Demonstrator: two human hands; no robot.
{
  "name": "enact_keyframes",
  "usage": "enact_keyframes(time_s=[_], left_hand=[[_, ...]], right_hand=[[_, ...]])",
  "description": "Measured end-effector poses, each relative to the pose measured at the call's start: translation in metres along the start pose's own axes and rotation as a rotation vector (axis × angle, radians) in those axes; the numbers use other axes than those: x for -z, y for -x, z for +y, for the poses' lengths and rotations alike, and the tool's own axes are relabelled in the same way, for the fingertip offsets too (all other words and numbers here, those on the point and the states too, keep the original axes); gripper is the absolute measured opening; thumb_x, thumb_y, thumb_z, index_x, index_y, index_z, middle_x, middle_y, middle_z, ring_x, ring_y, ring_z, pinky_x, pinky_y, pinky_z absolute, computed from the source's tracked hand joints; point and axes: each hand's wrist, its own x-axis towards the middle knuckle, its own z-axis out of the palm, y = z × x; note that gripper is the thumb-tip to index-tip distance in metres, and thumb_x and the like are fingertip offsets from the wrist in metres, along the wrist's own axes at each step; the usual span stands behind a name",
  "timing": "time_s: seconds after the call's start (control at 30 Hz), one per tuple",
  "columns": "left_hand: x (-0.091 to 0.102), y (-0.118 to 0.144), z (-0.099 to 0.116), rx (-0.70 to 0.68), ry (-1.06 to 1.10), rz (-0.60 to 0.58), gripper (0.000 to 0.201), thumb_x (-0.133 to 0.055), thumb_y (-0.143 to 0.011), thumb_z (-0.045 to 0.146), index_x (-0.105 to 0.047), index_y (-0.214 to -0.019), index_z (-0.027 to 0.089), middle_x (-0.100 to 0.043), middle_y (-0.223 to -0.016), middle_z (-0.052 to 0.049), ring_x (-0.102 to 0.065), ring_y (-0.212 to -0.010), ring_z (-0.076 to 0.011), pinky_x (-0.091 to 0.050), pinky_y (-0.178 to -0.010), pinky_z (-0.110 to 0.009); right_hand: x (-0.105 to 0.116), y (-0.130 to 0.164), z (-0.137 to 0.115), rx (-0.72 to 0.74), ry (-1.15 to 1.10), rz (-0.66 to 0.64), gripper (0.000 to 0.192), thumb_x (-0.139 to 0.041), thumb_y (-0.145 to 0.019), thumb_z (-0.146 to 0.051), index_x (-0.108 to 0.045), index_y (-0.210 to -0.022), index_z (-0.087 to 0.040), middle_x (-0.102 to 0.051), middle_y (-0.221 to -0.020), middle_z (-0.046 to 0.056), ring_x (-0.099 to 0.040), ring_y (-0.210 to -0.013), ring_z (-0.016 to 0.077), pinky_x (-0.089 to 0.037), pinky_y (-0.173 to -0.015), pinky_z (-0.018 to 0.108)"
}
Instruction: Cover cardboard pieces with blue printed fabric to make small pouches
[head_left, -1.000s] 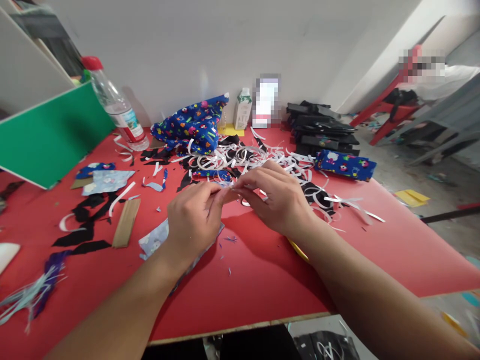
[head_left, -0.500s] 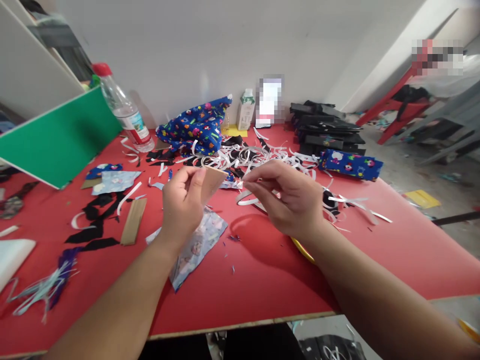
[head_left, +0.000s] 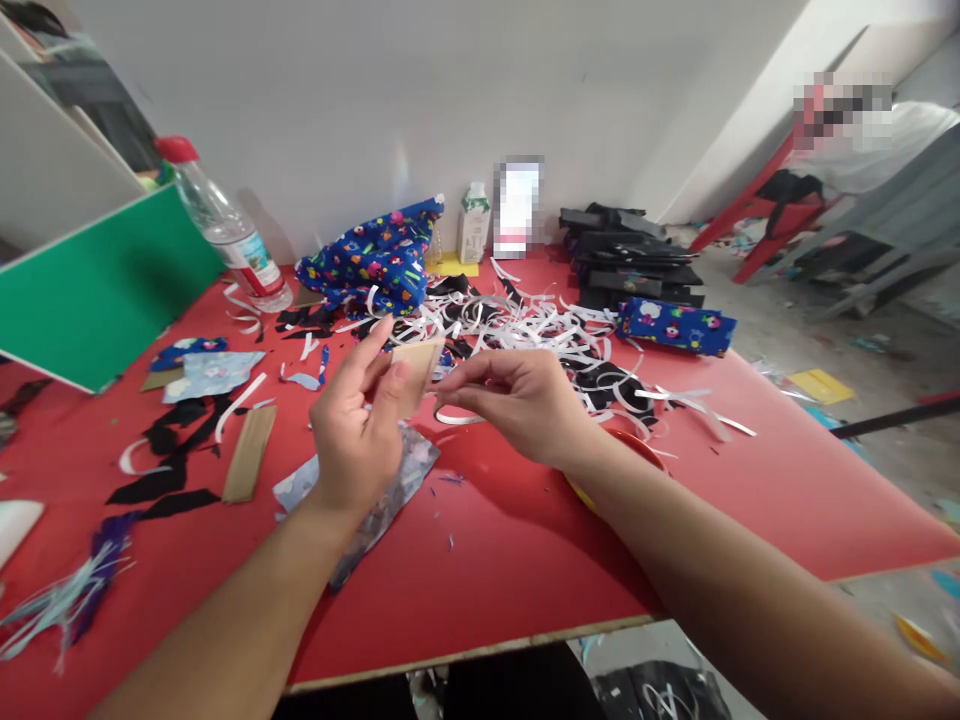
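Since the frame half a second earlier, the person's right hand (head_left: 521, 408) has closed the gap to the tan piece (head_left: 415, 378), its fingertips now just beside the piece's right edge. The left hand (head_left: 354, 430) stays clamped on that piece between thumb and fingers, but its index finger, folded before, now points up. The right hand's thumb and fingertips are drawn together; a white strip (head_left: 459, 418) curls just below them, and whether they pinch it cannot be told.

Nearest, below the left hand on the red worktop (head_left: 480, 580), lies a pale blue printed cloth (head_left: 397, 500), partly covered by that hand. A yellow-edged object (head_left: 583, 494) shows from under the right wrist, mostly hidden. Left of the left hand lie a flat brown strip (head_left: 250, 455) and black scraps (head_left: 166, 480).

Beyond both hands spreads a tangle of white strips (head_left: 517, 325). Farther past the left hand sit a crumpled dark blue printed cloth (head_left: 375, 255) and a red-capped bottle (head_left: 244, 255); beyond the right hand, a folded printed bundle (head_left: 675, 328) lies before a black stack (head_left: 622, 250).
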Motion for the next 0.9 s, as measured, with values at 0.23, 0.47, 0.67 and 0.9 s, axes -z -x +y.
enact_keyframes(time_s=[0.23, 0.47, 0.67, 0.9], left_hand=[[-0.004, -0.004, -0.004, 0.052, 0.144, 0.090, 0.019, -0.068, -0.100, 0.038, -0.058, -0.096, 0.022, -0.073, -0.075, 0.001, -0.075, -0.067, -0.0160, -0.061, -0.066, -0.029], [-0.020, 0.013, 0.002, 0.333, 0.511, -0.282, 0.039, -0.071, -0.097, 0.042, -0.053, -0.128, 0.026, -0.081, -0.107, -0.008, -0.079, -0.101, -0.0247, -0.066, -0.083, -0.038], [-0.021, 0.012, -0.001, 0.385, 0.583, -0.410, 0.027, -0.064, -0.101, 0.038, -0.069, -0.122, 0.021, -0.075, -0.130, -0.013, -0.073, -0.119, -0.0285, -0.062, -0.099, -0.043], [-0.021, 0.016, -0.004, 0.388, 0.606, -0.393, 0.028, -0.063, -0.102, 0.036, -0.068, -0.127, 0.022, -0.075, -0.131, -0.012, -0.073, -0.116, -0.0271, -0.062, -0.100, -0.044]], right_hand=[[0.002, 0.001, -0.009, 0.154, 0.065, 0.003, 0.006, -0.083, -0.082, -0.019, -0.084, -0.083, -0.025, -0.078, -0.090, 0.003, -0.073, -0.079, 0.0151, -0.062, -0.066, 0.028], [-0.002, 0.000, -0.007, 0.062, -0.090, 0.087, 0.025, -0.080, -0.083, -0.021, -0.064, -0.101, -0.026, -0.072, -0.078, -0.006, -0.073, -0.064, 0.0130, -0.061, -0.058, 0.026], [-0.002, 0.000, -0.004, 0.009, -0.006, 0.108, 0.033, -0.074, -0.082, -0.022, -0.052, -0.106, -0.028, -0.068, -0.075, -0.007, -0.073, -0.063, 0.0139, -0.060, -0.057, 0.026], [-0.004, -0.001, -0.001, 0.054, 0.047, 0.142, 0.027, -0.072, -0.083, -0.018, -0.056, -0.103, -0.026, -0.069, -0.074, -0.007, -0.068, -0.060, 0.0108, -0.053, -0.053, 0.024]])
